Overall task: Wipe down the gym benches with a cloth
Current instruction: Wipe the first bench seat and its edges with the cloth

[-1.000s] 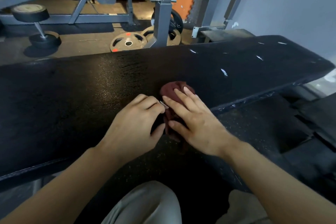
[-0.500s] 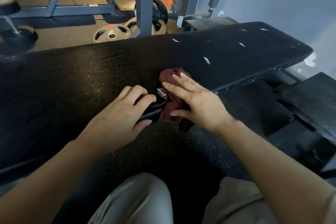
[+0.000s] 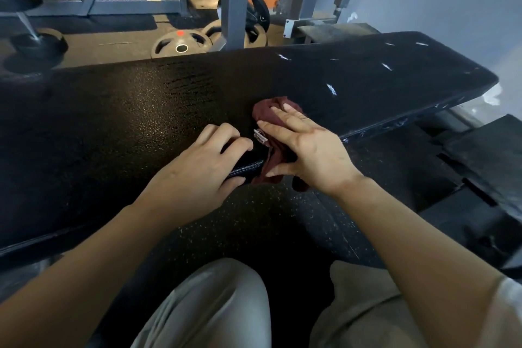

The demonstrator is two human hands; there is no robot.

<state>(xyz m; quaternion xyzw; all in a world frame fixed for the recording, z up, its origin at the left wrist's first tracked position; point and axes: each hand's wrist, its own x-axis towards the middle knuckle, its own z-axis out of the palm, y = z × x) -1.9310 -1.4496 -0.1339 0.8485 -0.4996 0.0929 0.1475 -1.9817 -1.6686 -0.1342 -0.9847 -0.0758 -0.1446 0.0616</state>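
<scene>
A long black padded bench [image 3: 113, 110] runs across the view, with small white scuffs towards its right end. A maroon cloth [image 3: 265, 113] lies on the pad's near edge and partly hangs over it, a small white tag [image 3: 260, 135] showing at its left side. My right hand [image 3: 308, 150] presses flat on the cloth with fingers straight and spread. Just left of the cloth, my left hand [image 3: 197, 172] grips the bench's near edge, fingers curled on top and thumb underneath.
Weight plates [image 3: 180, 44] lie on the floor behind the bench beside a grey steel post [image 3: 234, 8]. A dumbbell [image 3: 31, 37] stands at the far left. Black mats [image 3: 480, 167] are stacked at the right. My knees [image 3: 211, 305] are below, over speckled rubber floor.
My left hand went from touching the cloth's tag to gripping the bench edge. The cloth slid towards the near edge and now hangs over it under my right hand.
</scene>
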